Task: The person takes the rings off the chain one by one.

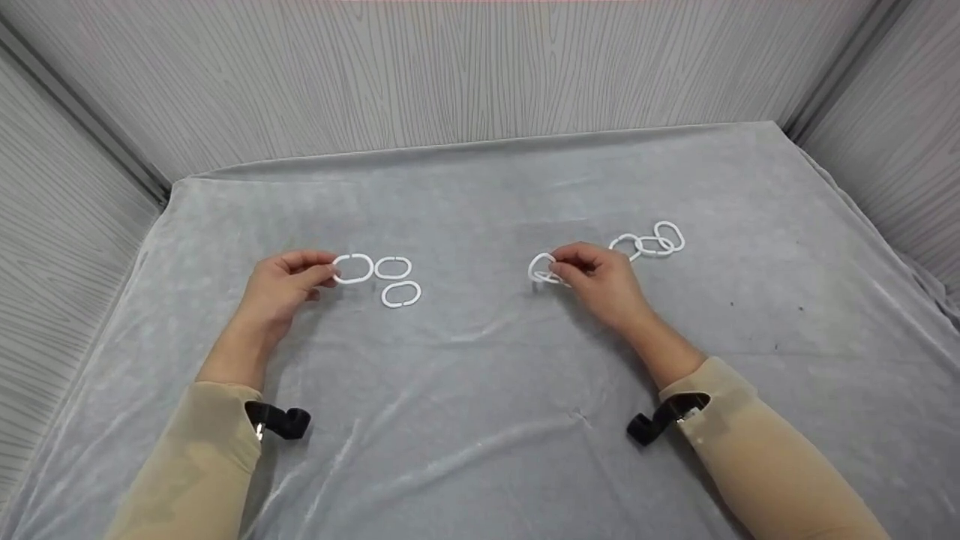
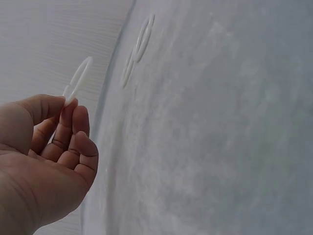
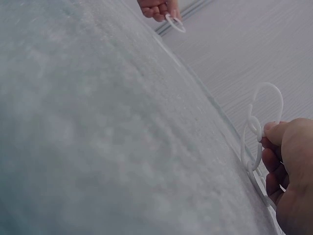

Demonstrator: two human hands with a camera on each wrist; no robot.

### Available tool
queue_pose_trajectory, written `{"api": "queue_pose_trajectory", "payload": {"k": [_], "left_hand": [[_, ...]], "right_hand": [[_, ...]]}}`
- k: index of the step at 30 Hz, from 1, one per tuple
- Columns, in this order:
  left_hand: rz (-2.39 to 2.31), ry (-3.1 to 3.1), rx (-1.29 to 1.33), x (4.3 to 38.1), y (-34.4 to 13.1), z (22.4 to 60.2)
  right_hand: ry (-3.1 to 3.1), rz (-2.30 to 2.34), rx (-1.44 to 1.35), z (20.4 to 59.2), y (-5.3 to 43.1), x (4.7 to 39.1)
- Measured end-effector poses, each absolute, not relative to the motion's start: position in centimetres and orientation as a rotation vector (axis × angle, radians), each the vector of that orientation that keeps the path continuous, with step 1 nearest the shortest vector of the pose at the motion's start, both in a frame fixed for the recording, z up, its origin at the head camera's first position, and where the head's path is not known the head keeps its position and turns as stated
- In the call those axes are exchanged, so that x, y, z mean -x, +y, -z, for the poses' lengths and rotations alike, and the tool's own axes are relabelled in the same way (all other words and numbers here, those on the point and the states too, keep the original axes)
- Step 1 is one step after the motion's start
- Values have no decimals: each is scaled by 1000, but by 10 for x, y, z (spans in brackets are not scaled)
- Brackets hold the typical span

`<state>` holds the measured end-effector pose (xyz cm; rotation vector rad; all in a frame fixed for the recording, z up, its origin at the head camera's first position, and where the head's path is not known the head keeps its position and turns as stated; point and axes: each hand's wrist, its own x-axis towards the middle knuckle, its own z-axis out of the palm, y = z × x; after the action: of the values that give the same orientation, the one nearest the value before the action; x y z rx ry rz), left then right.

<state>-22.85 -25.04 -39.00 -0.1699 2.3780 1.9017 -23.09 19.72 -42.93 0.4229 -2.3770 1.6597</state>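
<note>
Between thumb and fingertip my left hand (image 1: 289, 289) pinches a single white oval chain link (image 1: 352, 256), raised off the cloth; the left wrist view shows the same link (image 2: 80, 78) almost edge-on. Just right of it, two loose white links (image 1: 394, 259) (image 1: 402, 284) lie on the cloth. Over at the right, my right hand (image 1: 600, 281) pinches the end link (image 1: 534, 264) of a short white chain. In the right wrist view another link (image 3: 243, 147) hangs through that end link. The chain's far part (image 1: 656, 253) lies beyond the hand, partly hidden by it.
A wrinkled grey cloth (image 1: 465, 390) covers the table. Pale wood-grain panels (image 1: 480, 75) stand behind it and at both sides. Black wrist mounts (image 1: 289, 422) (image 1: 651, 427) stick out from both sleeves. Small dark specks dot the cloth at the right.
</note>
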Motion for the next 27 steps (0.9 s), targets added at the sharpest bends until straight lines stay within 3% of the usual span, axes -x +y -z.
{"api": "queue_pose_trajectory", "payload": {"k": [27], "left_hand": [[-1655, 2482, 140, 227, -253, 404]], "right_hand": [[-2387, -1653, -423, 428, 202, 229]]}}
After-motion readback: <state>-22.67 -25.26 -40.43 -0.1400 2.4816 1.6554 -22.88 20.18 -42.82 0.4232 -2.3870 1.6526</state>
